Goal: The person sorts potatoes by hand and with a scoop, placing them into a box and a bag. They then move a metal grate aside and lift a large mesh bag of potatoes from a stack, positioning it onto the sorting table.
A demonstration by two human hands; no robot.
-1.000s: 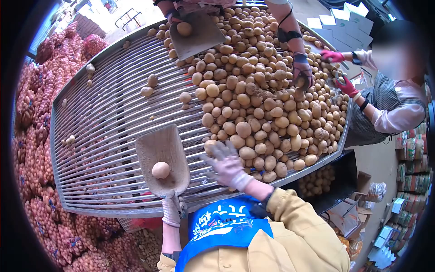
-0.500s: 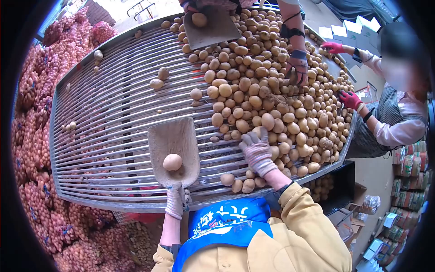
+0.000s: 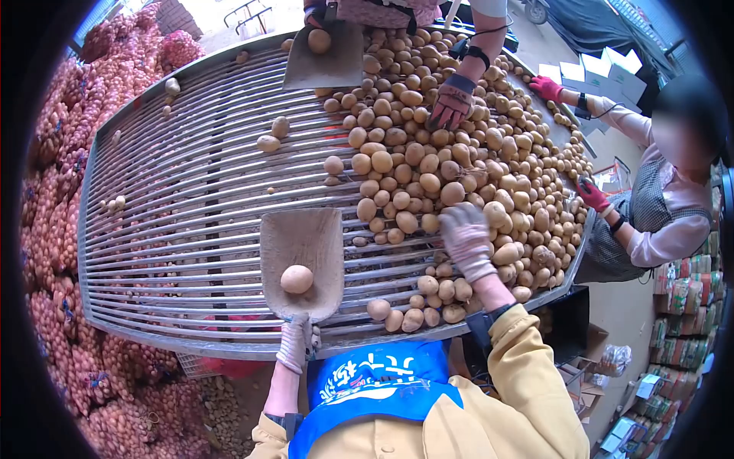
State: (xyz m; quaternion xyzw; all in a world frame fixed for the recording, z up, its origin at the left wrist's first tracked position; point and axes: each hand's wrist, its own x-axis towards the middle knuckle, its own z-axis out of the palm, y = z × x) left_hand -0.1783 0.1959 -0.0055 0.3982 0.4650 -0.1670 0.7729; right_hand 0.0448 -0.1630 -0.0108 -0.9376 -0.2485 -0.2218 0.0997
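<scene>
My left hand [image 3: 293,343], in a pale knitted glove, is closed round the handle of a worn metal scoop [image 3: 321,252]. One round potato [image 3: 297,279] lies in the scoop, which rests over the bars of a slatted metal grading table [image 3: 191,252]. On the near edge of the potato pile [image 3: 428,164] lies my right hand [image 3: 466,239], in a grey and striped glove. Its fingers are stretched over the potatoes, back of the hand upward, and partly hidden among them. Below that hand, several smaller potatoes [image 3: 428,285] sit near the table's front rim.
Across the table, a co-worker's gloved hand [image 3: 452,103] touches the pile; another scoop [image 3: 325,65] there carries a potato. At the right, a second co-worker has red-gloved hands [image 3: 592,194] at the table's edge. Red net sacks [image 3: 69,252] are stacked along the left.
My right hand has moved right and slightly up over the pile, with small potatoes now exposed below it. The far co-worker's hand has shifted left. My scoop still holds its potato.
</scene>
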